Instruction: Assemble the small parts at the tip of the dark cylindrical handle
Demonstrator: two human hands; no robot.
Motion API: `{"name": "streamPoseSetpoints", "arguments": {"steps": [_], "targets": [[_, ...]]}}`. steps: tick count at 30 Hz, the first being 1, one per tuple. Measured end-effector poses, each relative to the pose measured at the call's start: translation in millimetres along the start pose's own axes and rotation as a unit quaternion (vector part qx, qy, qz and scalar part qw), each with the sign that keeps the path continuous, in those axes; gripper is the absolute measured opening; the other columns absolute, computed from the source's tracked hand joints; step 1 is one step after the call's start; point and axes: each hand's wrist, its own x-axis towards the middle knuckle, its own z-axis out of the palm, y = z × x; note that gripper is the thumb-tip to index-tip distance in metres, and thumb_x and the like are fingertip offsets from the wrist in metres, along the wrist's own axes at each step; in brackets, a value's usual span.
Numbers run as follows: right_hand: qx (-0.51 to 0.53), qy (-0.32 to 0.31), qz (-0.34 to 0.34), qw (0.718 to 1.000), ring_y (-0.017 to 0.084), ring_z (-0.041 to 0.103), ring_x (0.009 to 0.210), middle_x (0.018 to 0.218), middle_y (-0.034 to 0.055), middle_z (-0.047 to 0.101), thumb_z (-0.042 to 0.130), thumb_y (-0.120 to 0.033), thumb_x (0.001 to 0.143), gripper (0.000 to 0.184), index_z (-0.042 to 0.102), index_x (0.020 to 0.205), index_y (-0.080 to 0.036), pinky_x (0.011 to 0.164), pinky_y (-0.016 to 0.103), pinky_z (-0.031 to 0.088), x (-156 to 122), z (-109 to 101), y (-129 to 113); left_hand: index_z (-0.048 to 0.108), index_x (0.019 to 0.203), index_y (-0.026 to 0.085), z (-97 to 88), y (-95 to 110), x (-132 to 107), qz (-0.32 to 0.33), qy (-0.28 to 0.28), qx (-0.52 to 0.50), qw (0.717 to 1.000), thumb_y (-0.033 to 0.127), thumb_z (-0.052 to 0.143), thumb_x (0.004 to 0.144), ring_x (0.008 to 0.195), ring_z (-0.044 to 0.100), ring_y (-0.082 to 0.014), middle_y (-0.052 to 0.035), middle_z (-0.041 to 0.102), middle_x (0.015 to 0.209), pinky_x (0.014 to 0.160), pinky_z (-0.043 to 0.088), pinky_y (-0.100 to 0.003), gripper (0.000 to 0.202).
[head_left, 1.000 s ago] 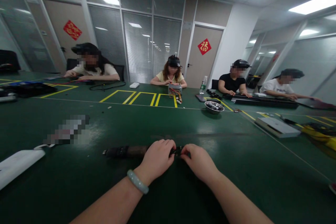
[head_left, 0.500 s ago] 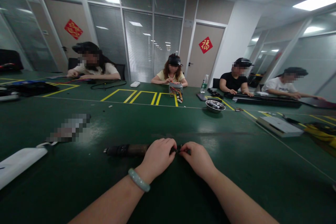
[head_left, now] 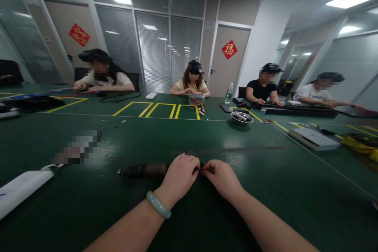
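A dark, long, round-bodied tool (head_left: 155,170) lies on the green tabletop in front of me, its narrow metal tip to the left and its middle brownish. My left hand (head_left: 182,171), a pale green bangle on its wrist, is wrapped over the right end and hides it. Close beside it, my right hand (head_left: 220,175) is closed in a pinch at that same end. A small dark bit shows between the two hands; what the right fingertips hold is too small to make out.
At left lie a white power bank (head_left: 22,193) and a blurred-out flat item (head_left: 81,145). Farther off stand a metal bowl (head_left: 241,118), a water bottle (head_left: 229,93) and a white box (head_left: 313,138). Several people work along the far side, with a grey wired unit (head_left: 197,98) before one.
Both hands stay at the right end of the tool with almost the same grip. The view has shifted slightly; the tool has not visibly moved on the table.
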Motion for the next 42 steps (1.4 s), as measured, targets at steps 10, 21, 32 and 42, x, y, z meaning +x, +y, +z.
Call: {"name": "streamPoseSetpoints", "arguments": {"steps": [10,21,32,42], "targets": [[0.024,-0.009,0.005,1.0,0.015,0.062,0.077,0.084,-0.0006,0.07,0.061,-0.026,0.078,0.01,0.07,0.082,-0.024,0.07,0.024,0.042,1.0,-0.7,1.6,0.057,0.085,0.022,0.2,2.2,-1.7,0.0,0.024,0.009,1.0,0.017,0.061,0.081,0.09,0.056,-0.016,0.0036,0.06,0.088,0.111,0.019,-0.047,0.008],[0.025,-0.013,0.009,1.0,0.015,0.062,0.078,0.084,-0.0009,0.07,0.061,-0.027,0.077,0.011,0.071,0.082,-0.024,0.071,0.024,0.042,0.3,-1.1,1.5,0.057,0.085,0.021,0.5,6.2,1.1,-0.026,-0.039,0.008,0.999,0.014,0.054,0.083,0.086,0.055,-0.018,-0.0005,0.061,0.086,0.086,0.04,-0.035,0.009],[0.035,-0.045,0.009,0.998,0.014,0.062,0.073,0.081,-0.0011,0.07,0.06,-0.029,0.078,0.013,0.072,0.081,-0.024,0.065,0.023,0.041,-7.0,-6.9,-7.1,0.061,0.087,0.022,-11.7,0.7,0.2,-0.01,-0.089,-0.026,0.996,0.016,0.056,0.082,0.085,0.055,-0.0169,-0.0005,0.061,0.086,0.075,0.041,-0.029,0.009],[0.044,-0.044,0.015,0.998,0.015,0.063,0.074,0.081,0.0003,0.071,0.061,-0.027,0.077,0.012,0.071,0.082,-0.022,0.066,0.023,0.042,-5.7,-9.6,-9.0,0.058,0.093,0.024,-3.1,3.0,-4.3,-0.037,-0.055,-0.001,0.998,0.023,0.059,0.082,0.083,0.056,-0.0184,-0.0005,0.059,0.088,0.073,0.042,-0.032,0.011]]}}
